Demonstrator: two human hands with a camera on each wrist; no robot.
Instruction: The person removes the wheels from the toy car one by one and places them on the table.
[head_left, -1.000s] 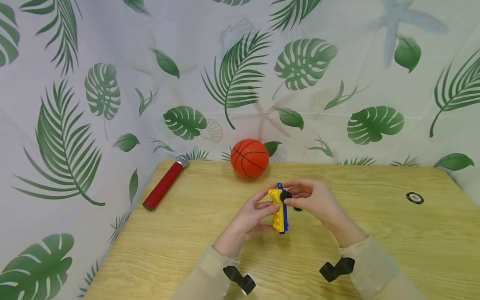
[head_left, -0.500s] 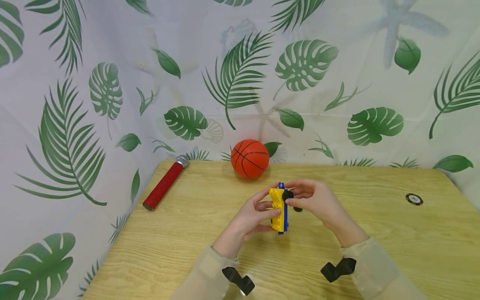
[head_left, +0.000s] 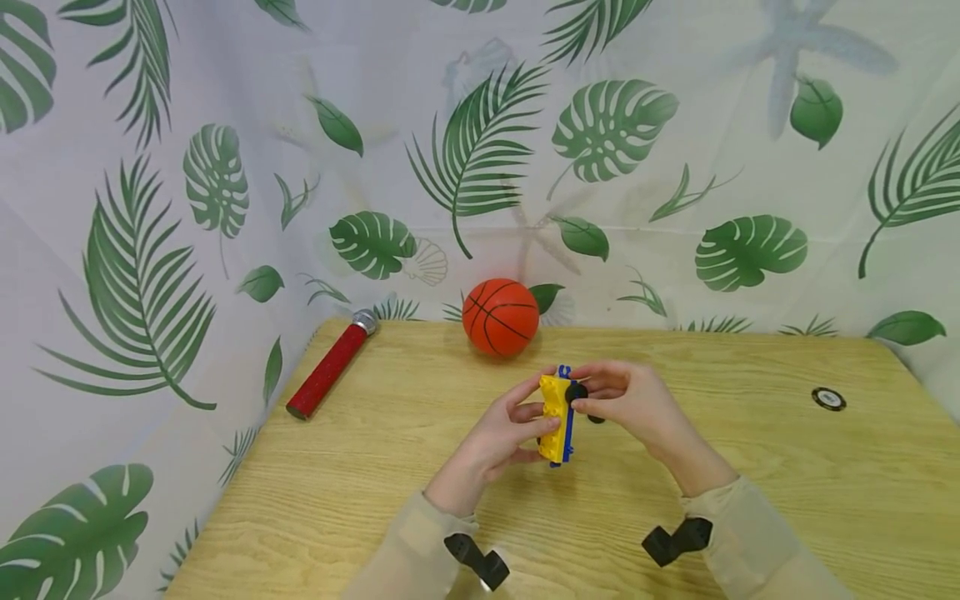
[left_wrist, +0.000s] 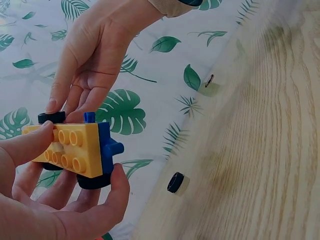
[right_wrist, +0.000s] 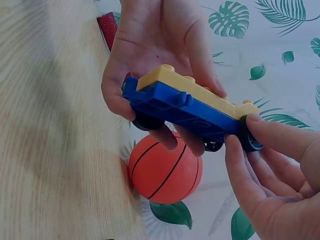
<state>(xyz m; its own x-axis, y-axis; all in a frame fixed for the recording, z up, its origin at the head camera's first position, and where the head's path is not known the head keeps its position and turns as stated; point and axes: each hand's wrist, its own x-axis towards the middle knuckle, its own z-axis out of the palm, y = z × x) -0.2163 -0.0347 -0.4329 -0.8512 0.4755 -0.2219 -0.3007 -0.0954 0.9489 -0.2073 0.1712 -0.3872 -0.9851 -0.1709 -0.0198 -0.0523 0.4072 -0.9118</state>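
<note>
My left hand (head_left: pixel 510 433) grips a toy car (head_left: pixel 555 421) by its sides, raised off the table. The car has a yellow studded top and a blue base (right_wrist: pixel 200 114). At its far right corner, my right hand (head_left: pixel 633 404) pinches a black wheel (right_wrist: pixel 249 134) between thumb and fingers; the wheel sits against the base. Two more wheels show on the opposite side in the right wrist view. A bare blue axle stub (right_wrist: pixel 184 99) sticks out on the near side. Another black wheel (left_wrist: pixel 175 182) lies on the table, mostly hidden behind my right hand in the head view.
An orange toy basketball (head_left: pixel 501 318) stands at the back of the wooden table (head_left: pixel 322 500). To the left lies a red microphone (head_left: pixel 330 367) with a silver head. A black-and-white round chip (head_left: pixel 828 398) rests at the right. Leaf-patterned cloth hangs behind and at the left.
The toy car has tilted slightly, its near end swinging a little to the left. Both hands keep nearly the same place and grasp.
</note>
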